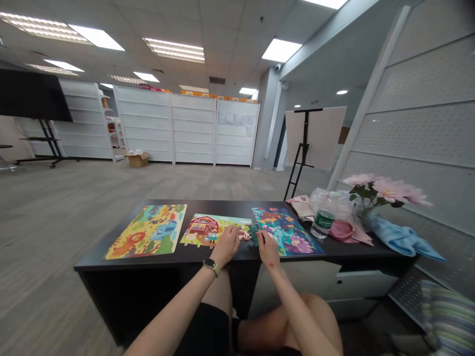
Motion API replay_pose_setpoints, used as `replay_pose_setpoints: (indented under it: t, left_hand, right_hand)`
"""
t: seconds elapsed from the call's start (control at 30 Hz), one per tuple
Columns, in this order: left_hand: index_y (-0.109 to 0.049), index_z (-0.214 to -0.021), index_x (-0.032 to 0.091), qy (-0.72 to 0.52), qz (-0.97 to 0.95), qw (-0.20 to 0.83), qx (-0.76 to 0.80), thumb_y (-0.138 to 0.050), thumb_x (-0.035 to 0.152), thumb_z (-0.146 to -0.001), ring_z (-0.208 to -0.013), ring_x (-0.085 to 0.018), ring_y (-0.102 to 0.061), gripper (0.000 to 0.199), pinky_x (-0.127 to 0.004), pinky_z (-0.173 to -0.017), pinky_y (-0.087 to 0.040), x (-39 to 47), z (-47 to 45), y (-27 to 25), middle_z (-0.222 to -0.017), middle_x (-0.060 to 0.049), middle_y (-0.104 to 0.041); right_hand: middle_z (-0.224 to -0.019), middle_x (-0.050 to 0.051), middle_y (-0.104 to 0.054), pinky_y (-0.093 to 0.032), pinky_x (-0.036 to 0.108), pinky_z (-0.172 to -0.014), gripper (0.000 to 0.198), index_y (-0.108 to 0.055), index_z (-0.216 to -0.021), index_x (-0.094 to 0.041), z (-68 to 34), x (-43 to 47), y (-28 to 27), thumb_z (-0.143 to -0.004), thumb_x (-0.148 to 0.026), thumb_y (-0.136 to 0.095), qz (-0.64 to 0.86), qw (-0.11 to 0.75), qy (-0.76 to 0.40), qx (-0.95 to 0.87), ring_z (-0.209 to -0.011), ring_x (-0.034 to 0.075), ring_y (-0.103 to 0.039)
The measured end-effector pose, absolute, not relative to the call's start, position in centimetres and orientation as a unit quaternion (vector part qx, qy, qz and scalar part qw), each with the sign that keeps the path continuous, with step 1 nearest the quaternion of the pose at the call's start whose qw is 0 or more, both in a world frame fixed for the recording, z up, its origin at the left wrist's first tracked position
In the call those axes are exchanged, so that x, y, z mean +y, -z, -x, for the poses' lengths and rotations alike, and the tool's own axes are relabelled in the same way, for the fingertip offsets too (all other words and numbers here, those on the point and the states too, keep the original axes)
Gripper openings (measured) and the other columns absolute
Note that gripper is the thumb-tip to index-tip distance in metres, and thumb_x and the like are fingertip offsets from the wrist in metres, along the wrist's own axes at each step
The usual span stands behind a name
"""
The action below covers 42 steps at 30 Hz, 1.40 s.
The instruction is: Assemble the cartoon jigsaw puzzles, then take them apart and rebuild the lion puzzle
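Across the dark table [218, 206], three puzzles are laid out in a row: the animal puzzle [150, 231] at left, the barn puzzle [202, 230] in the middle, the dino puzzle [287, 232] at right. A dark green piece [254, 232] is pinched in the fingers of the right hand [267, 249], between barn and dino puzzles (whether table contact is made cannot be told). The left hand [227, 246], with a watch [211, 267] worn at its wrist, is set low over the right part of the barn puzzle, its fingers bent and drawn close; whether anything is gripped there cannot be told. A cow [245, 234] is shown just beside its fingertips.

Risks noted. The barn puzzle's lower edge looks ragged, tabs exposed, so loose joints could be parted by a sideways push from the left hand. The green piece is held very near the dino puzzle, whose left edge could be nudged by a knuckle. Colours there are close (dark green against dark blue), so the two could be confused by eye, and a forced tab could be bent. If the pinch is slackened, the piece could be dropped, perhaps face down. Work is done near the table's front edge; anything swept over it could be lost to the floor [85, 193]. By a wide swing of the right hand, the bottle [322, 222] could be toppled.
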<state>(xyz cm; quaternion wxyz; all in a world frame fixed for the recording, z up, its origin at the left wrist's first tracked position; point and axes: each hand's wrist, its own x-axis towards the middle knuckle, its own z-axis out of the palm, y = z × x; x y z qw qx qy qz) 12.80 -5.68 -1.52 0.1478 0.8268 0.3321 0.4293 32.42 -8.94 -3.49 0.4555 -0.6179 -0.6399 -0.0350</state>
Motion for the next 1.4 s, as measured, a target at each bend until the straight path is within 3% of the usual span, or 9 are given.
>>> replay_pose_setpoints:
  t: [0.13, 0.3, 0.53, 0.7, 0.87, 1.0, 1.17, 1.27, 1.4]
  left_hand:
    - [-0.057, -0.122, 0.021, -0.43, -0.826, 0.175, 0.319, -0.043, 0.003, -0.089, -0.111, -0.024, -0.054, 0.04, -0.041, -0.101, -0.044, -5.4, -13.1, 2.0, -0.115, -0.009, -0.058]
    - [-0.065, -0.107, 0.021, -0.443, -0.818, 0.226, 0.288, -0.046, -0.002, -0.078, -0.105, -0.022, -0.06, 0.042, -0.037, -0.097, -0.047, -4.9, -13.0, 1.9, -0.107, -0.007, -0.065]
    - [-0.065, -0.099, 0.019, -0.512, -0.726, 0.362, 0.282, -0.051, 0.007, -0.076, -0.098, -0.021, -0.062, 0.03, -0.037, -0.092, -0.048, -3.6, -11.9, 2.1, -0.1, -0.006, -0.067]
    - [-0.062, -0.085, 0.019, -0.568, -0.616, 0.473, 0.273, -0.06, 0.021, -0.08, -0.092, -0.02, -0.061, 0.006, -0.033, -0.086, -0.05, -3.4, -11.4, 2.2, -0.092, -0.004, -0.064]
    - [-0.066, -0.103, 0.02, -0.588, -0.509, 0.576, 0.251, -0.061, 0.052, -0.089, -0.097, -0.022, -0.066, 0.035, -0.035, -0.09, -0.052, -4.6, -11.6, 1.5, -0.106, -0.008, -0.069]
    - [-0.066, -0.113, 0.023, -0.564, -0.377, 0.703, 0.212, -0.077, 0.039, -0.081, -0.109, -0.022, -0.066, 0.038, -0.033, -0.098, -0.049, -5.4, -11.9, 0.8, -0.12, -0.008, -0.069]
    - [-0.063, -0.111, 0.028, -0.588, -0.208, 0.742, 0.245, -0.082, 0.03, -0.074, -0.106, -0.022, -0.068, 0.041, -0.033, -0.093, -0.054, -5.2, -12.1, 0.6, -0.12, -0.003, -0.07]
    - [-0.061, -0.119, 0.03, -0.575, -0.174, 0.747, 0.285, -0.083, 0.028, -0.07, -0.105, -0.026, -0.07, 0.053, -0.039, -0.091, -0.056, -5.2, -12.1, 1.0, -0.118, -0.004, -0.069]
    - [-0.066, -0.115, 0.027, -0.533, -0.166, 0.747, 0.36, -0.085, 0.038, -0.069, -0.104, -0.029, -0.069, 0.051, -0.037, -0.089, -0.057, -5.6, -11.7, 1.8, -0.108, -0.007, -0.071]
  right_hand:
    - [-0.082, 0.007, -0.071, -0.044, 0.03, -0.067, 0.039, -0.063, -0.097, -0.021, -32.5, -9.2, 3.4, -0.102, -0.046, -0.034, 0.612, 0.453, 0.038, -0.647, -0.076, 0.024, -0.066]
    - [-0.088, 0.007, -0.071, -0.048, 0.032, -0.073, 0.026, -0.062, -0.1, -0.021, -32.4, -9.6, 2.9, -0.098, -0.037, -0.041, 0.582, 0.452, 0.046, -0.674, -0.082, 0.024, -0.067]
    - [-0.093, 0.008, -0.07, -0.051, 0.036, -0.082, 0.021, -0.066, -0.097, -0.021, -32.1, -10.0, 2.7, -0.094, -0.031, -0.048, 0.568, 0.446, 0.025, -0.691, -0.091, 0.025, -0.067]
    - [-0.095, 0.008, -0.072, -0.054, 0.036, -0.081, 0.026, -0.069, -0.1, -0.02, -31.1, -10.1, 1.8, -0.096, -0.034, -0.048, 0.569, 0.451, -0.01, -0.687, -0.09, 0.024, -0.068]
    - [-0.117, 0.008, -0.073, -0.054, 0.037, -0.096, 0.033, -0.066, -0.124, -0.024, -27.0, -9.3, 0.2, -0.097, -0.033, -0.051, 0.515, 0.453, -0.102, -0.72, -0.109, 0.024, -0.068]
    - [-0.139, 0.009, -0.061, -0.047, 0.045, -0.108, 0.048, -0.052, -0.142, -0.026, -24.7, -7.1, 0.0, -0.094, -0.03, -0.055, 0.526, 0.471, -0.132, -0.696, -0.126, 0.025, -0.059]
    - [-0.124, 0.009, -0.069, -0.054, 0.039, -0.097, 0.034, -0.064, -0.125, -0.024, -25.7, -5.5, 0.4, -0.097, -0.039, -0.052, 0.556, 0.541, -0.217, -0.592, -0.114, 0.025, -0.065]
    - [-0.116, 0.009, -0.07, -0.058, 0.036, -0.084, 0.032, -0.06, -0.125, -0.024, -25.7, -5.8, 0.7, -0.101, -0.039, -0.045, 0.577, 0.61, -0.26, -0.477, -0.102, 0.023, -0.069]
    - [-0.121, 0.009, -0.065, -0.054, 0.049, -0.094, 0.032, -0.058, -0.127, -0.03, -23.1, -6.5, 1.5, -0.095, -0.031, -0.053, 0.546, 0.549, -0.232, -0.589, -0.112, 0.029, -0.062]
